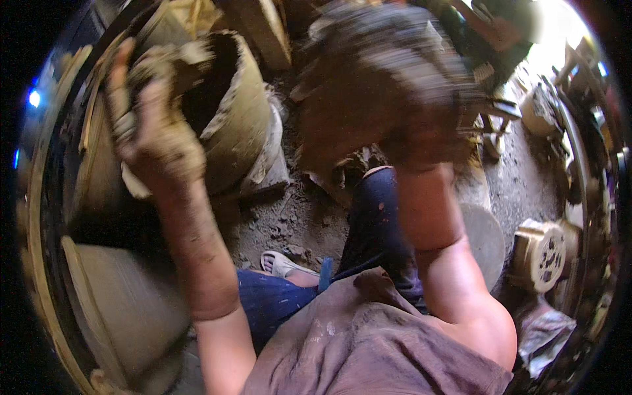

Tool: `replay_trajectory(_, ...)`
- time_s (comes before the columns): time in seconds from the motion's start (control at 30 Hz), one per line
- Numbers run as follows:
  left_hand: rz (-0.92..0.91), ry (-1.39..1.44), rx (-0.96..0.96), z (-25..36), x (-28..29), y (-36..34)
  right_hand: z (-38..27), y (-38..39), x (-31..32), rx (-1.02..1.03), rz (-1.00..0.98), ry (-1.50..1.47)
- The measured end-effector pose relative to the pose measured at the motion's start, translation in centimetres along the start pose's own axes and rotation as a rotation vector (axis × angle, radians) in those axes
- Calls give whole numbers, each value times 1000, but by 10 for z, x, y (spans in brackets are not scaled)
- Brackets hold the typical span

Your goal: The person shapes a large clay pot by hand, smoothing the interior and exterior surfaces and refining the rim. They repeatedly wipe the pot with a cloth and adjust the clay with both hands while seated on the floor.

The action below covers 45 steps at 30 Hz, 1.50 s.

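Note:
My left hand [161, 135], coated in wet clay, is raised at the near left of a large round clay pot [240, 141] with a rough, torn-looking rim. Its fingers curve about a grey lump of clay [161, 62], slightly blurred, over the pot's mouth; one finger points up along the outer side. My right hand [428, 125] is lifted in front of me, smeared by motion. It bears a big dark mass [368, 79], seemingly clay, brown on its near face and grey and rough on top. The mass hides most of the right hand's fingers.
A tilted board-like slab [125, 303] stands at lower left. On the right are a round grey disc [484, 240], a pierced cylindrical piece [543, 257] and a crumpled plastic sheet [545, 336]. Crumbs litter the dirt floor [289, 220]. Another person [503, 33] sits at the far right.

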<state>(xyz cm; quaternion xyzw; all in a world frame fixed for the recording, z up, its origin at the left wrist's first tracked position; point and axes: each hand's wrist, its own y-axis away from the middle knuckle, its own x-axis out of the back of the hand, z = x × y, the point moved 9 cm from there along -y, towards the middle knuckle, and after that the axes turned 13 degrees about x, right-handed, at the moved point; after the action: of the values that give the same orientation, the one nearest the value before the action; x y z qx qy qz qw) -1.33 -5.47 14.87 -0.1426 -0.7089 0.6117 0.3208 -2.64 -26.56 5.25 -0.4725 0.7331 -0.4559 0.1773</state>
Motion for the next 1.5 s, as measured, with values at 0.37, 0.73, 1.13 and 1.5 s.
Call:
replay_trajectory(0.37, -965, 1377, 1215, 26, -216, 214, -22, -54, 67, 32, 101, -1060)
replay_trajectory(0.73, -767, 1379, 976, 17, -203, 190, 61, -55, -81, -202, 283, -569)
replay_trajectory(1.13, -875, 1219, 1434, 9, -158, 137, 134, -20, -47, -721, -191, -875)
replay_trajectory(1.5, -715, 987, 1742, -75, -74, 61, 62, -55, -146, -1150, -178, -1027)
